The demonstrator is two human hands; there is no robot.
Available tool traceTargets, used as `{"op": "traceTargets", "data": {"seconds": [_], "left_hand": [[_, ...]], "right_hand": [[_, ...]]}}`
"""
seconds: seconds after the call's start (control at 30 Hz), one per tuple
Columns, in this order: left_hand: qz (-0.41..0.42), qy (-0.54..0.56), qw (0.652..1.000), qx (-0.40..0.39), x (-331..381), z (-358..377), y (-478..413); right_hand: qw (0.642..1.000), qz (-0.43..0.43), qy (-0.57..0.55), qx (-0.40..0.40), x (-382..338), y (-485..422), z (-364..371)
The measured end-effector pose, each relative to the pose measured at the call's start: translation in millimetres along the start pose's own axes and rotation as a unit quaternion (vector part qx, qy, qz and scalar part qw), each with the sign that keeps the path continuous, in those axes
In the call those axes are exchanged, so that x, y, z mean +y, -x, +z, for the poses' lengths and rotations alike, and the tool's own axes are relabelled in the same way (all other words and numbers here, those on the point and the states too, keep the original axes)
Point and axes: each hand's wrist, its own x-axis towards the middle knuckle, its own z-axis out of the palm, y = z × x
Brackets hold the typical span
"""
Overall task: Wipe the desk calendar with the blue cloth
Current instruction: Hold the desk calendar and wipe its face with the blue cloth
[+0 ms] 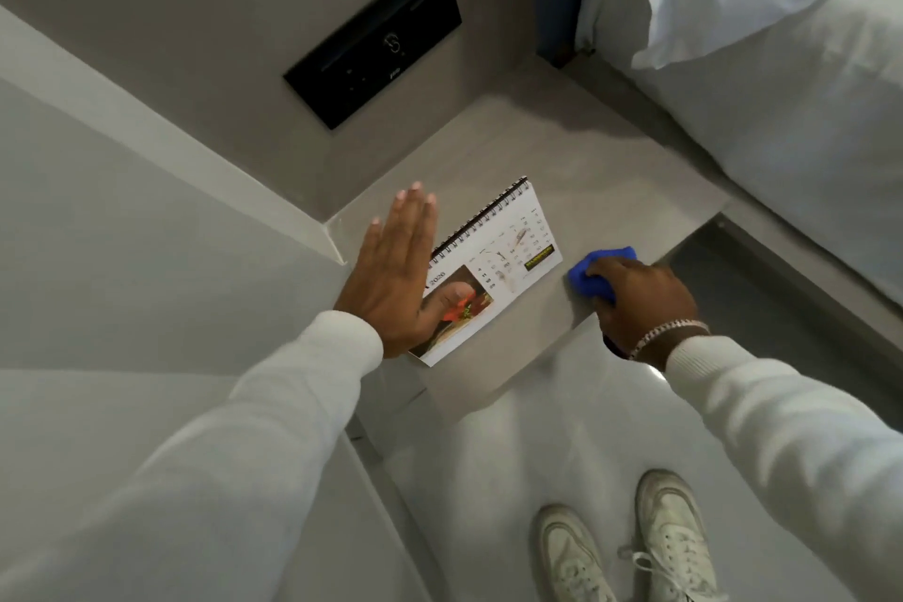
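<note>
Now your left hand point(391, 279) is spread flat, fingers straight, thumb on the calendar's point(493, 269) left end. It stands on the bench point(611, 181); just right of it, your right hand point(640, 298) bunches the cloth point(598, 271) against the bench.

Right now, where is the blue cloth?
In the head view, the blue cloth lies bunched under the right hand on the grey shelf, just right of the desk calendar.
</note>
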Motion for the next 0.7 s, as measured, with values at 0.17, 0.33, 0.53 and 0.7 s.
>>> {"op": "traceTargets", "data": {"seconds": [0.17,0.33,0.53,0.7], "left_hand": [[0.13,-0.106,0.986,-0.016,-5.8,-8.9,-19.1],[0.171,-0.12,0.977,-0.042,-13.7,5.1,-22.1],[0.178,-0.084,0.979,-0.048,-16.9,7.1,-24.3],[0.176,-0.051,0.982,-0.043,-18.7,10.3,-26.7]], "right_hand": [[0.961,0.027,-0.236,0.14,-18.0,30.4,22.1],[0.912,0.052,-0.36,0.187,-36.7,36.5,44.5],[0.879,0.063,-0.423,0.21,-66.4,30.9,64.0],[0.886,0.051,-0.413,0.206,-89.2,29.4,83.6]]}}
